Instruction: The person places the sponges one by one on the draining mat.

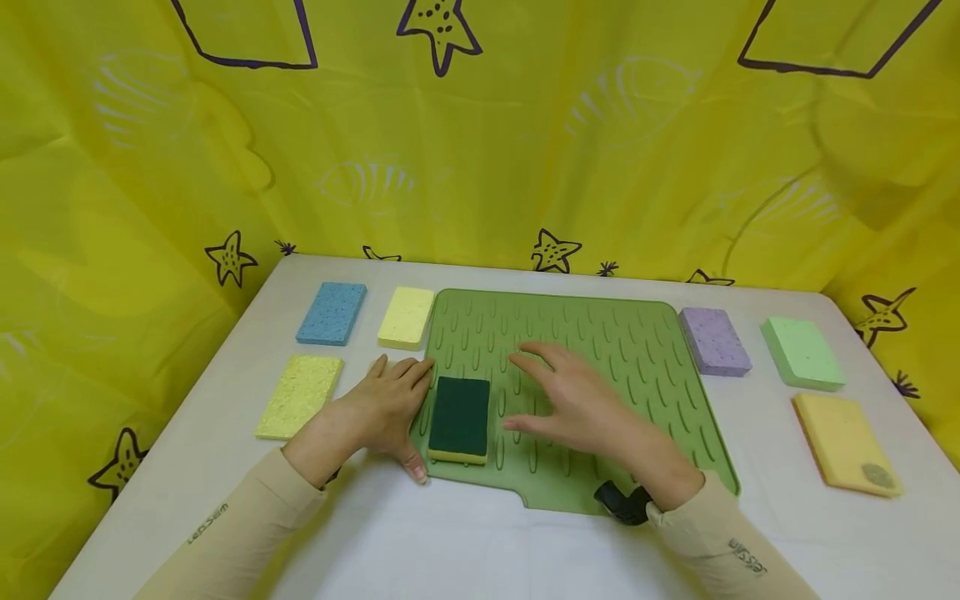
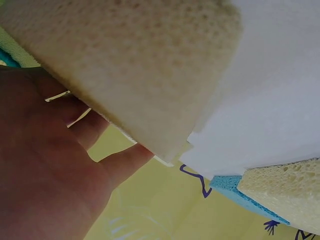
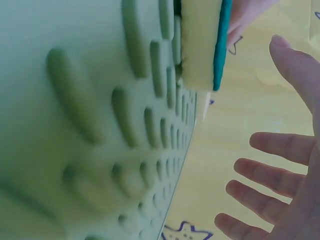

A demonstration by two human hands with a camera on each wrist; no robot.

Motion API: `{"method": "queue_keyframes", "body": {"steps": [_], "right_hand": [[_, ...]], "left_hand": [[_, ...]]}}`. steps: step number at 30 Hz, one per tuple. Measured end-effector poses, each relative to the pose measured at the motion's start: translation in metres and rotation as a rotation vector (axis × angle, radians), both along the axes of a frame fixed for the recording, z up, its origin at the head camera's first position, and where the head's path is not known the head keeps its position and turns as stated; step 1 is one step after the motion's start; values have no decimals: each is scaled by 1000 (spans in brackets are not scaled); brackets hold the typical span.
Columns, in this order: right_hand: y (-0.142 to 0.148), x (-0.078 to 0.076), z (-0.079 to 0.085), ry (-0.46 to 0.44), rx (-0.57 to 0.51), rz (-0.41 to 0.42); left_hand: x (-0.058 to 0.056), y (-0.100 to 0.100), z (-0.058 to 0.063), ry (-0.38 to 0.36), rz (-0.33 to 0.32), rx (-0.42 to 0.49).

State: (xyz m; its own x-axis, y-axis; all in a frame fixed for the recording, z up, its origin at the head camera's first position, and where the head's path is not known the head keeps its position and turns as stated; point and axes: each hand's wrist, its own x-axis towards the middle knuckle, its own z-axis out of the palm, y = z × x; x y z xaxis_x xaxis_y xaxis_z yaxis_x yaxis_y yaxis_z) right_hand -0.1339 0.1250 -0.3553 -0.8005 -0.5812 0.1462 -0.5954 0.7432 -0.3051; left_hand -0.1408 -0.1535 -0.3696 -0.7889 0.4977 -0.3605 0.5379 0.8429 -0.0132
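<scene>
On the ribbed green mat (image 1: 600,329), near left corner: one scouring sponge (image 1: 459,417). Margins: narrow strips of mat to its left and near edges; broad bare mat to the right and beyond. Orientation: flat, long axis near to far, dark green face up. Build: rectangular block, yellow body beneath. Left hand (image 1: 390,408): just left of it, fingers slightly parted, thumb wide; contact uncertain. Right hand (image 1: 570,396): over the mat rightward, fingers and thumb spread.
</scene>
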Motion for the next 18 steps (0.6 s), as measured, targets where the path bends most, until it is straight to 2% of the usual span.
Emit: {"method": "queue_keyframes", "body": {"steps": [10,18], "right_hand": [[30,-2,0,-14,7,-82],[51,1,-6,15,29,-105]], "left_hand": [[-1,2,1,-6,3,-11],[0,1,1,-12,8,-3]]}}
